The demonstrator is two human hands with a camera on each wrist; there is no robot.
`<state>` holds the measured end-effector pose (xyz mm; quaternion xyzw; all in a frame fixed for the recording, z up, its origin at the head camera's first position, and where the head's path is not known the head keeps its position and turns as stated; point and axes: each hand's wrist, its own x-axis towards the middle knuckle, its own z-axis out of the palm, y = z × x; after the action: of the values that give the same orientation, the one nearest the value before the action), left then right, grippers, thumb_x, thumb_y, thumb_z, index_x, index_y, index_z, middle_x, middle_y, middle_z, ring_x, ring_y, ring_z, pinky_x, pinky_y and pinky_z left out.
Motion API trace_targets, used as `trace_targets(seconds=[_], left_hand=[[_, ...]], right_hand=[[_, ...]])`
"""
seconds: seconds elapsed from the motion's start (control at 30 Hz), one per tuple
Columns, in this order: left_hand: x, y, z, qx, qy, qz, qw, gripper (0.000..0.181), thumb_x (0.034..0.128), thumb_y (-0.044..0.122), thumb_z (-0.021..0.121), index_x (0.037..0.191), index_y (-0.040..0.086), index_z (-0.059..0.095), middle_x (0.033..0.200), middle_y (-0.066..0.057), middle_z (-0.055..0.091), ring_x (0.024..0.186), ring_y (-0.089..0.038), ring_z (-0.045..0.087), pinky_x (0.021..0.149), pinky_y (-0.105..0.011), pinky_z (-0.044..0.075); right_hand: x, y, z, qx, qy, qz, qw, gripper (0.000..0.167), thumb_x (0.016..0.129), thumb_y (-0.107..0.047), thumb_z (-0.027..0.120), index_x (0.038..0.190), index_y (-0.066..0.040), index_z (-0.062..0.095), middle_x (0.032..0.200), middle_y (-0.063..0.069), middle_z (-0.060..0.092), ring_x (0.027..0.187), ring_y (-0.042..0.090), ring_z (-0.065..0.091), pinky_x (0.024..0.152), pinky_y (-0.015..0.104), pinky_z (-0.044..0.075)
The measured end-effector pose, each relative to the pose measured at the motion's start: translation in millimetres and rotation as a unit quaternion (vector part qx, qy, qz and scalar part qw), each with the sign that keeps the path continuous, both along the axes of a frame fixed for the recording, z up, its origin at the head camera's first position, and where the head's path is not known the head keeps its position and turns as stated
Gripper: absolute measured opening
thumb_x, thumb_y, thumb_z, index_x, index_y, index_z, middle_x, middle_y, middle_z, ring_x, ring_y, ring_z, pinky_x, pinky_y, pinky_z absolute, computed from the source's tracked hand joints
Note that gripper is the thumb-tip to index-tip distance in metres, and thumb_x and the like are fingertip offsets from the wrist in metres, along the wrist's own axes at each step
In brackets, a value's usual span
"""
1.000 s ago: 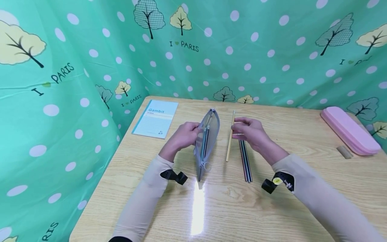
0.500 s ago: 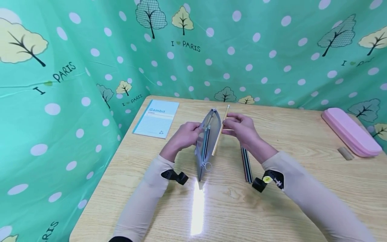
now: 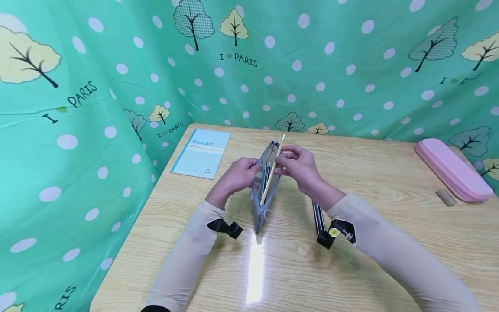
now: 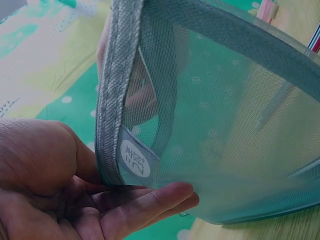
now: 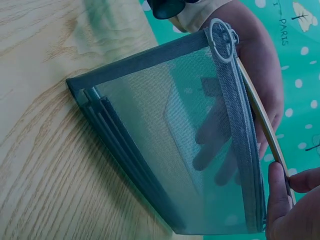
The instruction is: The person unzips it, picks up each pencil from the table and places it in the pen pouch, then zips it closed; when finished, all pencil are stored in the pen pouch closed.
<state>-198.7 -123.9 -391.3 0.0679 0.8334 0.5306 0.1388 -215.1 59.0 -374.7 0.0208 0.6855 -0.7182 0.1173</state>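
A grey mesh zip pouch point(image 3: 258, 216) stands on its edge with its mouth open. My left hand point(image 3: 239, 175) grips its left side, thumb against the rim; in the left wrist view the fingers point(image 4: 150, 207) curl beneath the labelled edge. Several dark pencils point(image 3: 266, 177) lie inside the pouch point(image 5: 165, 100). My right hand point(image 3: 299, 167) pinches a yellow pencil point(image 3: 271, 177), which slants over the pouch's opening. The right wrist view shows that pencil point(image 5: 265, 122) along the zip, between thumb and finger of the right hand point(image 5: 295, 205).
More dark pencils point(image 3: 317, 214) lie on the wooden table point(image 3: 304, 268), partly under my right wrist. A Gambit notebook point(image 3: 200, 154) lies at the back left. A pink case point(image 3: 452, 169) and a small grey-brown block point(image 3: 445, 197) are at the right.
My right hand has moved left with the yellow pencil, from above the table beside the pouch to over its opening. My left hand and the pouch have hardly moved.
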Motion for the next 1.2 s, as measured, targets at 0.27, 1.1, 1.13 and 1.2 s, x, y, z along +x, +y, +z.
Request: trace_targets(seconds=[0.27,1.1,1.13,1.2], left_hand=[[-1.3,-0.3,-0.6,-0.009,0.012,-0.004,0.9999,0.037,0.1104,0.013,0.041,0.134,-0.006,0.062,0.116,-0.022,0.07,0.097,-0.032,0.075,0.072,-0.034,0.065],[0.3,-0.9,0.0,0.003,-0.015,-0.003,0.9999,0.038,0.1119,0.013,0.041,0.14,-0.008,0.057,0.135,-0.026,0.062,0.104,-0.037,0.074,0.077,-0.034,0.066],[0.2,-1.0,-0.2,0.003,-0.015,-0.003,0.9999,0.039,0.1119,0.013,0.041,0.141,-0.007,0.056,0.135,-0.026,0.061,0.104,-0.037,0.074,0.077,-0.034,0.066],[-0.1,-1.4,-0.2,0.005,-0.015,-0.002,0.9999,0.039,0.1118,0.013,0.041,0.141,-0.008,0.056,0.134,-0.026,0.061,0.104,-0.037,0.074,0.077,-0.034,0.066]], right_hand=[[5.4,-4.0,-0.9,0.011,0.007,0.002,0.9999,0.047,0.096,0.008,0.059,0.142,0.009,0.047,0.103,0.009,0.057,0.074,0.01,0.067,0.074,0.022,0.064],[-8.4,131.3,-58.7,0.202,-0.055,0.072,0.9751,0.055,0.107,-0.025,0.054,0.141,0.016,0.045,0.118,0.02,0.065,0.08,0.007,0.069,0.077,0.025,0.065],[-8.8,135.5,-61.3,0.201,-0.062,0.078,0.9745,0.055,0.107,-0.026,0.055,0.14,0.017,0.045,0.112,0.016,0.067,0.078,0.007,0.069,0.076,0.025,0.065],[-9.5,141.1,-65.0,0.205,-0.071,0.089,0.972,0.057,0.106,-0.028,0.056,0.139,0.018,0.045,0.101,0.009,0.069,0.076,0.007,0.069,0.074,0.025,0.065]])
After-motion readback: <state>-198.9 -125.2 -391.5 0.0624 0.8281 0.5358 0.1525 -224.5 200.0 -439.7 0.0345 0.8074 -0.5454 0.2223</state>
